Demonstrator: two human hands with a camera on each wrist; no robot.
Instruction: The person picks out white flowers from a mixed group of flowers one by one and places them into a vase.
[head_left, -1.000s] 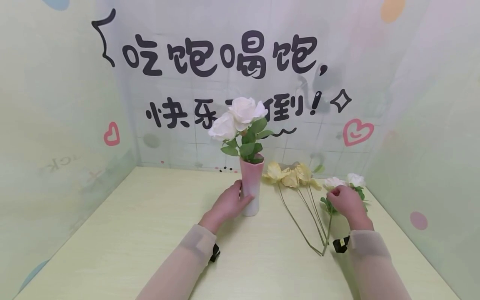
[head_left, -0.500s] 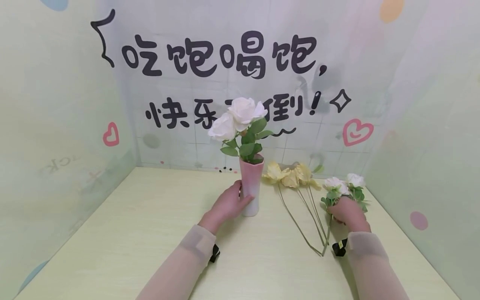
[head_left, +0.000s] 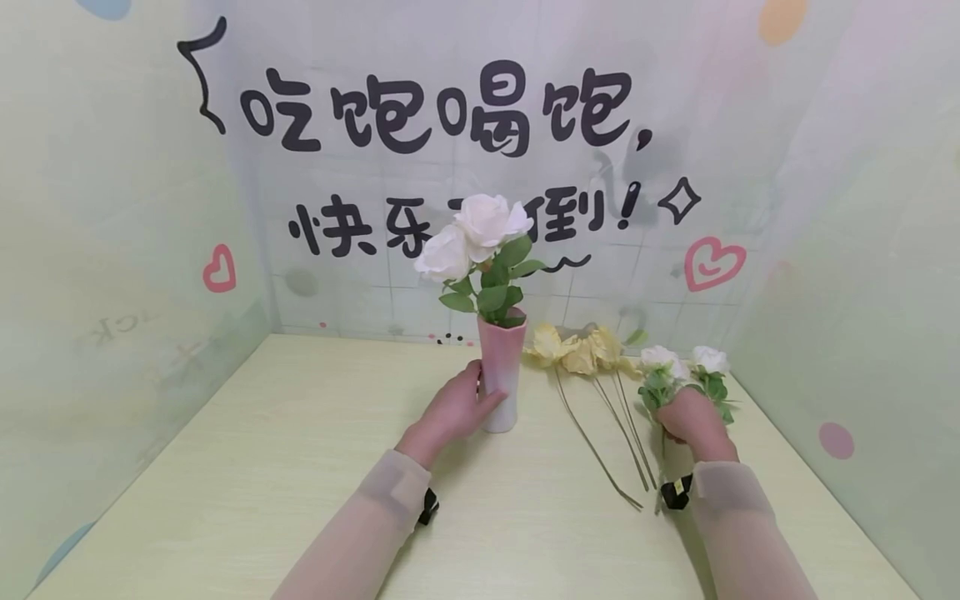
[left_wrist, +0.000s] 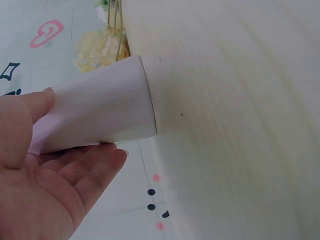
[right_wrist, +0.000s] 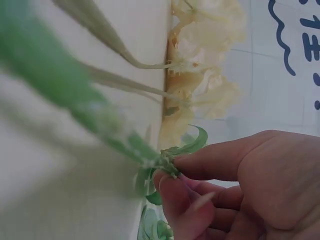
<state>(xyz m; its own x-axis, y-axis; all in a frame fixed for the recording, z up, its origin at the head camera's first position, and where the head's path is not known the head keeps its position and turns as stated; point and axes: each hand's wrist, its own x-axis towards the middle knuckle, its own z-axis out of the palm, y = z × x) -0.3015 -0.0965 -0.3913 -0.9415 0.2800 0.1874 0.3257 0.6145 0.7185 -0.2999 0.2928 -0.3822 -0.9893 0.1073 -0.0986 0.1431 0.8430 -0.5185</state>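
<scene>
My left hand (head_left: 453, 410) holds the pink-and-white vase (head_left: 501, 375), its thumb across the front and the other fingers behind. In the left wrist view the vase's pale lower part (left_wrist: 105, 107) lies between thumb and fingers. White roses (head_left: 480, 229) with green leaves stand in the vase. To the right, my right hand (head_left: 696, 423) pinches the stem of a white rose (head_left: 663, 364). The right wrist view shows thumb and forefinger together on the green stem (right_wrist: 117, 132), just by its leaves. Another white rose (head_left: 709, 360) lies just beyond this hand.
Several yellow flowers (head_left: 583, 354) lie on the table (head_left: 300, 467) between the vase and the right hand, their long bare stems pointing toward the front. A printed backdrop (head_left: 337, 292) rises behind the table, with side panels left and right.
My right hand has lowered from the rose heads to the stem and now pinches it. The white rose's stem end has shifted slightly right, away from the yellow flowers' stems. The left hand stays on the vase.
</scene>
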